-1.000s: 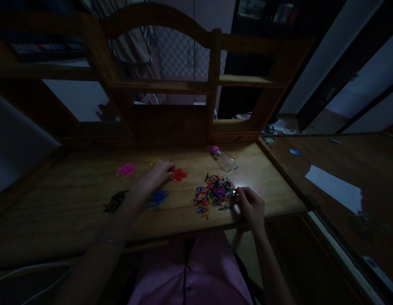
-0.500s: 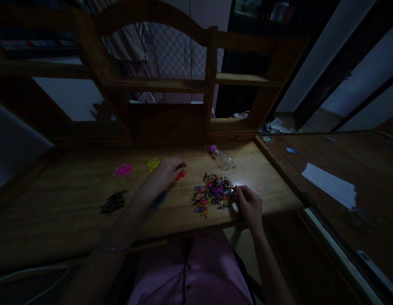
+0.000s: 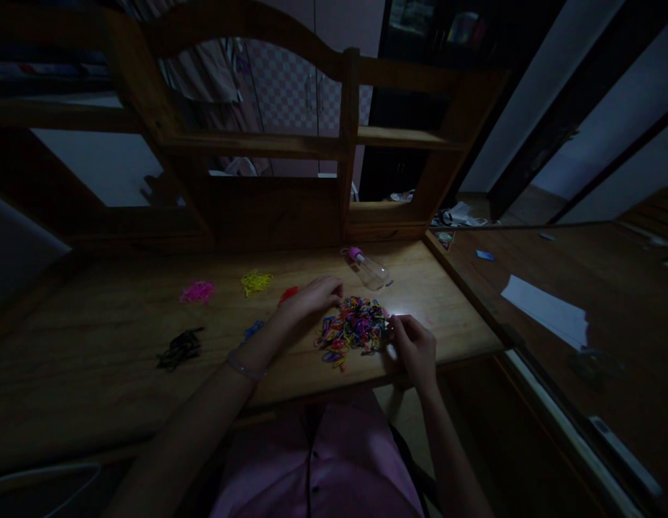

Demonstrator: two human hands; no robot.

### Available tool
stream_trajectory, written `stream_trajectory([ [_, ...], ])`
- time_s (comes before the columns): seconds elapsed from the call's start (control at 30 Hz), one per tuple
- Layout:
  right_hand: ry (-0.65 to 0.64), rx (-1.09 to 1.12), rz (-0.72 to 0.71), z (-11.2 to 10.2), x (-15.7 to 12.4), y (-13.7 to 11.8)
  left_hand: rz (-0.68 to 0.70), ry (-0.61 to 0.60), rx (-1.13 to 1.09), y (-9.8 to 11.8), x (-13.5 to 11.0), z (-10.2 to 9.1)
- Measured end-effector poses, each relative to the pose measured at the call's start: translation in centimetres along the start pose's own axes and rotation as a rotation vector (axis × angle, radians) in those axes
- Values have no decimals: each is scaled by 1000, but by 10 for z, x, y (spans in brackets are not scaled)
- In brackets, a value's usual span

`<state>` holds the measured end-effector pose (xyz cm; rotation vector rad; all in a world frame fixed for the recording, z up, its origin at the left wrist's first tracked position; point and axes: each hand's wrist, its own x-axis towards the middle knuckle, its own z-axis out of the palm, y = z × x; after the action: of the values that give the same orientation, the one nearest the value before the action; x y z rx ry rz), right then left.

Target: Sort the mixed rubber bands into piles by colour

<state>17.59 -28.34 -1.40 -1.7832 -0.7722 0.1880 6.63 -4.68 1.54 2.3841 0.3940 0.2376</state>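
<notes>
A mixed pile of small coloured elastic bands (image 3: pixel 354 327) lies on the wooden desk (image 3: pixel 123 360) in front of me. My left hand (image 3: pixel 315 296) rests at the pile's far left edge, fingers curled over the bands. My right hand (image 3: pixel 413 344) sits at the pile's right edge, fingers bent in a pinch; what they hold is too small to name. Sorted little heaps lie to the left: pink (image 3: pixel 196 292), yellow (image 3: pixel 256 281), red (image 3: pixel 287 294), blue (image 3: pixel 253 329) and black (image 3: pixel 178 349).
A small clear bottle with a pink cap (image 3: pixel 366 266) lies on its side behind the pile. A shelf unit (image 3: pixel 269 147) rises at the desk's back. A second wooden surface to the right carries a white sheet (image 3: pixel 544 311).
My left hand has moved right from the red heap to the mixed pile, uncovering the yellow and red heaps. My right hand stays at the pile's right edge.
</notes>
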Motion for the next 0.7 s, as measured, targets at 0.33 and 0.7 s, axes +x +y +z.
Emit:
stream_trajectory([
  [0.33,-8,0,-6,0,0,0,6,12,-53,-2,2,-9],
  [0.7,-20,-24,-20,-1,0,-4,11,-34,-314,-13,-6,-18],
])
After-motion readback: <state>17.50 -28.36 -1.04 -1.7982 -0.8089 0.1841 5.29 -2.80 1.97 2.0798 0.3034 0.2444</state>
